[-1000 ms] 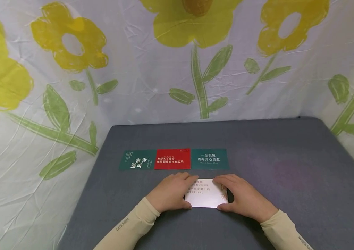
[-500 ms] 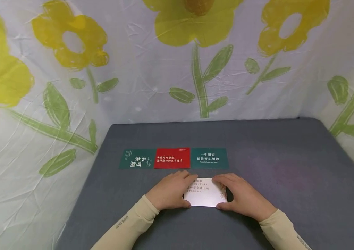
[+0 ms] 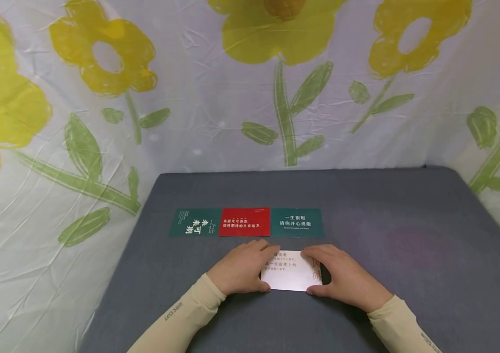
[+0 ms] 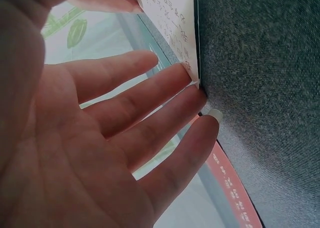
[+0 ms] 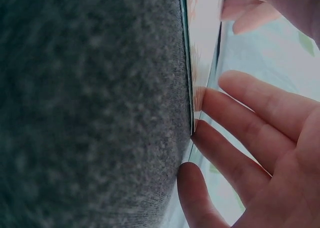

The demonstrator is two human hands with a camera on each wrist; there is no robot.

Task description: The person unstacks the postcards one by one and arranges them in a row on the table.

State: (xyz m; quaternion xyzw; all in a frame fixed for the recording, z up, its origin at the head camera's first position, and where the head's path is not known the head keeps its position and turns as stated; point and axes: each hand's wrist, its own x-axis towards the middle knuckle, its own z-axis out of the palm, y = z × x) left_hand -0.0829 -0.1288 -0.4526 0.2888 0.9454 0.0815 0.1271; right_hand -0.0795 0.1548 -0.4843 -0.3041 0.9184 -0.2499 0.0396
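A white card [image 3: 291, 274] with brown printed characters lies in front of me on the grey table. Dark layered edges show beneath it in the right wrist view. My left hand [image 3: 241, 269] holds its left end, thumb at the near corner and fingers at the far one. At the right end, my right hand [image 3: 347, 279] holds it the same way. Both wrist views show the fingers fairly straight, their tips right at the card's corner. Just beyond lie three cards in a row: a green one [image 3: 192, 223], a red one [image 3: 244, 222] and another green one [image 3: 297, 223].
The grey cloth-covered table [image 3: 409, 211] extends to both sides. Behind and to the sides hangs a white curtain [image 3: 197, 98] printed with yellow flowers and green stems. The table's far edge meets this curtain.
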